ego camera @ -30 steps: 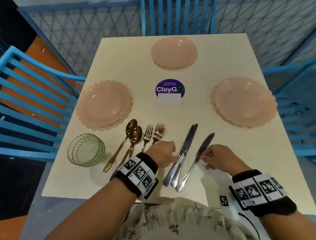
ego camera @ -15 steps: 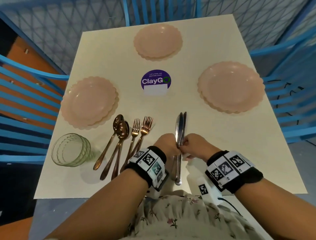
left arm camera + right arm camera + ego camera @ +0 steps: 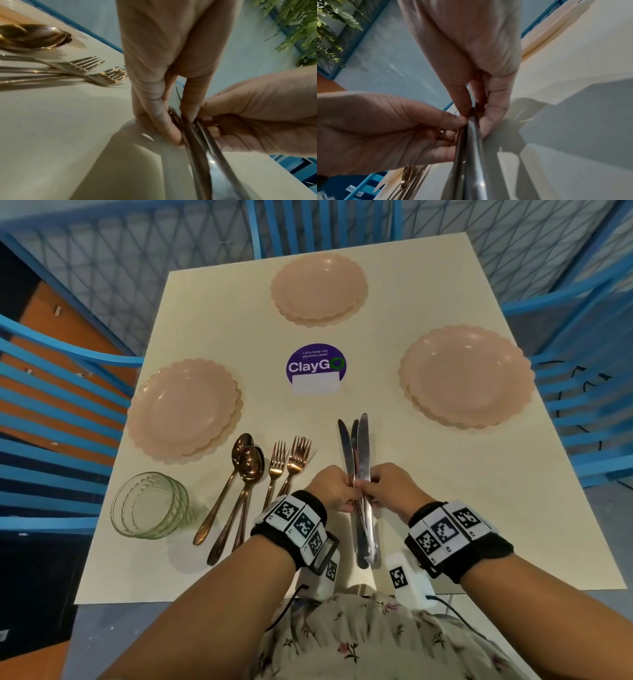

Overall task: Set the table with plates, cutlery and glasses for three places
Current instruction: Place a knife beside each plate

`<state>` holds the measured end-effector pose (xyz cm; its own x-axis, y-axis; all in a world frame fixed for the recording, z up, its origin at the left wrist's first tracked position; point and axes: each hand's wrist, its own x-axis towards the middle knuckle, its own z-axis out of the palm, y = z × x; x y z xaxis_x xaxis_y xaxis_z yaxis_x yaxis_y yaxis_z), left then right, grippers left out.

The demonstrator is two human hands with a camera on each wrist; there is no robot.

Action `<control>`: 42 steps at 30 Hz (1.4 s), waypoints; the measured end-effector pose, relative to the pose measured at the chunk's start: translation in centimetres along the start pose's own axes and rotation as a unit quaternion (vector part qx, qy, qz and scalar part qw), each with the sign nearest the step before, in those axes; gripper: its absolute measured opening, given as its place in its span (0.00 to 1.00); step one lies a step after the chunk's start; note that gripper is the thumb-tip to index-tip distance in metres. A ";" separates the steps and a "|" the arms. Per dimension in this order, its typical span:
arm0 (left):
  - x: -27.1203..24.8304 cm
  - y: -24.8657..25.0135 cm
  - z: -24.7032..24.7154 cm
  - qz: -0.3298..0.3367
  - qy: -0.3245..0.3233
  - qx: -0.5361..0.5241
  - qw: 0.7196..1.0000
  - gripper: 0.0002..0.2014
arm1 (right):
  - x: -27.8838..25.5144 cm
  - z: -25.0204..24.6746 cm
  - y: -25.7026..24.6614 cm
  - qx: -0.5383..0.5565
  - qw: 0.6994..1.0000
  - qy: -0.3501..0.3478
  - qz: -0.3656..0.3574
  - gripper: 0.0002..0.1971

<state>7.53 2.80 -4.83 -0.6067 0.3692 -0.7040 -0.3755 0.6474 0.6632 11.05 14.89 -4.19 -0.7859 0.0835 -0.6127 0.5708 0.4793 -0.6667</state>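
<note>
Three silver knives (image 3: 358, 453) are bunched together near the table's front edge, blades pointing away from me. My left hand (image 3: 337, 489) pinches the bunch from the left and my right hand (image 3: 380, 487) pinches it from the right; the handles (image 3: 202, 152) (image 3: 471, 155) run back toward me. Copper spoons (image 3: 245, 463) and forks (image 3: 291, 460) lie left of the knives. Pink scalloped plates sit at the left (image 3: 183, 410), far (image 3: 318, 287) and right (image 3: 466, 374) places. Stacked green glasses (image 3: 149, 505) stand at the front left.
A purple ClayGo sticker (image 3: 315, 368) marks the middle of the cream table (image 3: 445, 491). Blue slatted chairs stand at the left (image 3: 51, 405), the right (image 3: 589, 412) and the far side (image 3: 322, 224). White sensor boxes (image 3: 407, 580) hang under my wrists.
The right hand brought its single knife over to the pair under the left hand. Now both hands hold all three as one bunch, lined up straight.
</note>
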 end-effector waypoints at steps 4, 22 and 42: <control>-0.6 0.5 -0.1 0.008 0.012 -0.059 0.998 0.06 | 0.1 -0.2 -0.2 0.019 0.998 0.040 -0.039 0.15; 1.5 9.3 -3.7 0.073 0.122 -0.203 0.969 0.10 | 5.7 -14.1 -4.0 -0.022 0.989 0.104 -0.100 0.13; 10.7 13.9 -3.5 0.060 0.135 -0.149 0.978 0.14 | 22.7 -28.0 -4.9 -0.291 0.936 0.162 -0.111 0.09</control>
<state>-6.57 13.39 -2.25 -0.8067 0.2146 -0.5507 -0.4539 0.3718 0.8098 -16.27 38.92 -2.96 -0.9545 0.1418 -0.2622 0.2332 0.9030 -0.3609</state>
